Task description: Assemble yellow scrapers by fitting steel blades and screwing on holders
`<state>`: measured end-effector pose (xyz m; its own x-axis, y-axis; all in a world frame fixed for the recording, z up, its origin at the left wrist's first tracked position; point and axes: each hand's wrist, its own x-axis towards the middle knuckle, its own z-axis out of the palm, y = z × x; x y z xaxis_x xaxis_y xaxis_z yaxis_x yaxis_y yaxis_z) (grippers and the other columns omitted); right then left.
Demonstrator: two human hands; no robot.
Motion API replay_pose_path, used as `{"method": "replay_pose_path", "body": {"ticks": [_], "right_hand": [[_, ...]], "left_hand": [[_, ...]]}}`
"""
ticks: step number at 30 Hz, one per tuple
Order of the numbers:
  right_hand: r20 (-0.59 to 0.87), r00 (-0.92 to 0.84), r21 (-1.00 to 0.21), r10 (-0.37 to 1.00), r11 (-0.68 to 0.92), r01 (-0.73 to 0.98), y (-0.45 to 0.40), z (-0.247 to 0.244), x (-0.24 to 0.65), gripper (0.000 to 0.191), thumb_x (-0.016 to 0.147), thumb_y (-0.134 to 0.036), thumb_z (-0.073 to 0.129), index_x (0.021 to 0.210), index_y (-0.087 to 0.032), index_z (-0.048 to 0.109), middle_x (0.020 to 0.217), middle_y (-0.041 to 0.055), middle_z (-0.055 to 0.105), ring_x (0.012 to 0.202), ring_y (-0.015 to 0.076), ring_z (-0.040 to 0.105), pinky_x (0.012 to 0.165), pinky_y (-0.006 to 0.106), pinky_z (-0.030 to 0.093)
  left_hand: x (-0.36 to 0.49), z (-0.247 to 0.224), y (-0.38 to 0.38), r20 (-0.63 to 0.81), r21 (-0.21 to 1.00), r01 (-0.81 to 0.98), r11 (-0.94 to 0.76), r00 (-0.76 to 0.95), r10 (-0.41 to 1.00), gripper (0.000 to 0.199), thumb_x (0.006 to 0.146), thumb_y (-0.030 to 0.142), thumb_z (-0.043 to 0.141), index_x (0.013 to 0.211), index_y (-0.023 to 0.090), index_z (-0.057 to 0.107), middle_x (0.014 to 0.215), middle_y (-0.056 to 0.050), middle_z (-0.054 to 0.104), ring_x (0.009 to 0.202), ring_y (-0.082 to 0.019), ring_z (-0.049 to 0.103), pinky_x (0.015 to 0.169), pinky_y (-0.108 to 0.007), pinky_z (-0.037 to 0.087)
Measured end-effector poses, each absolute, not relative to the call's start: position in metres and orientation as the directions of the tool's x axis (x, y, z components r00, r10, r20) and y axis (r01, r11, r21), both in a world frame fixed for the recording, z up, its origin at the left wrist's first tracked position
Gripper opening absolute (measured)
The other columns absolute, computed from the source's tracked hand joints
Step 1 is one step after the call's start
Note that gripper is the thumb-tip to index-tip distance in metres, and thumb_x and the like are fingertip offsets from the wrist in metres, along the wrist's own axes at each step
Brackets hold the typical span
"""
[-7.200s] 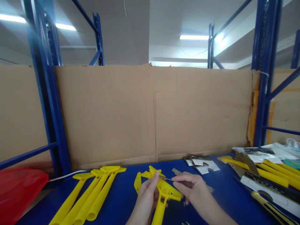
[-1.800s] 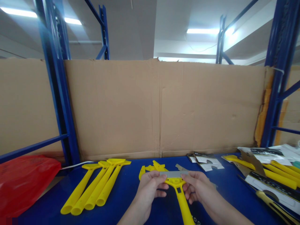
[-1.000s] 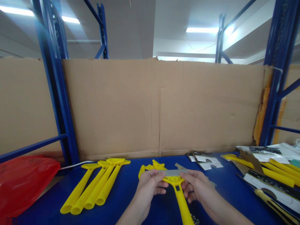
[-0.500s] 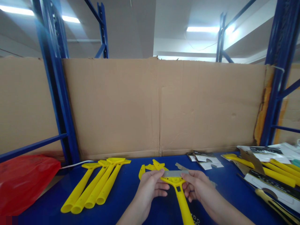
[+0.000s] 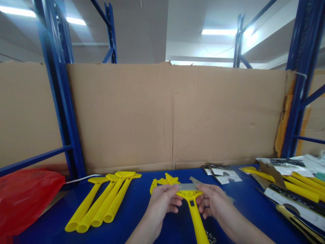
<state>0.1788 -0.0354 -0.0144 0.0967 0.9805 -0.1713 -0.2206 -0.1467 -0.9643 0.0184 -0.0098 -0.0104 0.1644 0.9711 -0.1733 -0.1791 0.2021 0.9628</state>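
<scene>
A yellow scraper handle (image 5: 195,217) points toward me, its wide head away from me. Across that head lies a flat grey metal blade (image 5: 187,187). My left hand (image 5: 162,201) pinches the left end of blade and head, thumb on top. On the other end, my right hand (image 5: 212,200) grips in the same way, fingers curled below. Just beyond my left hand are several small yellow clamp pieces (image 5: 171,179), partly hidden by it. Another loose metal blade (image 5: 194,180) shows behind my right hand.
Several yellow scraper handles (image 5: 108,200) lie side by side at the left, near a red plastic bag (image 5: 30,200). Printed packaging cards (image 5: 225,174) lie at the back. On the right are more yellow handles (image 5: 302,191) and a screwdriver (image 5: 291,217). Cardboard (image 5: 127,115) walls the back.
Both hands keep hold of the blade and scraper head. The head has turned slightly, now lying more level under the blade, and my right thumb has shifted a little left.
</scene>
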Motion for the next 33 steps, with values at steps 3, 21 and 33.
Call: {"method": "replay_pose_path", "body": {"ticks": [3,21,33], "right_hand": [[-0.196,0.106,-0.952,0.975,-0.164,-0.259,-0.0356,-0.0143,0.1786,0.021,0.083,-0.038,0.054,0.083,-0.017,0.051,0.052,-0.0006,0.061,0.038,0.0103,0.053,0.034,0.019,0.038],[-0.192,0.067,-0.961,0.979,-0.173,-0.216,-0.0383,-0.0099,0.1804,0.008,0.082,-0.021,0.055,0.079,-0.013,0.057,0.051,-0.0018,0.059,0.038,0.0067,0.053,0.038,0.017,0.04],[-0.222,0.071,-0.954,0.973,-0.201,-0.223,-0.0415,-0.0077,0.1741,0.011,0.085,-0.025,0.052,0.078,-0.016,0.054,0.052,-0.0043,0.056,0.038,0.0063,0.05,0.037,0.017,0.038]], "left_hand": [[0.018,-0.0108,-0.0095,-0.161,0.966,-0.178,0.188,0.157,0.974,0.028,0.069,0.034,0.071,0.073,0.008,0.065,0.059,-0.006,0.065,0.045,-0.008,0.056,0.041,-0.016,0.04],[0.018,-0.0135,-0.0094,-0.143,0.972,-0.155,0.176,0.2,0.969,0.02,0.079,0.026,0.061,0.078,0.007,0.064,0.057,-0.005,0.065,0.044,-0.009,0.058,0.039,-0.016,0.041],[0.0193,-0.0103,-0.0102,-0.115,0.966,-0.21,0.149,0.168,0.979,0.018,0.081,0.022,0.061,0.079,0.005,0.064,0.057,-0.005,0.065,0.044,-0.008,0.058,0.038,-0.015,0.043]]}}
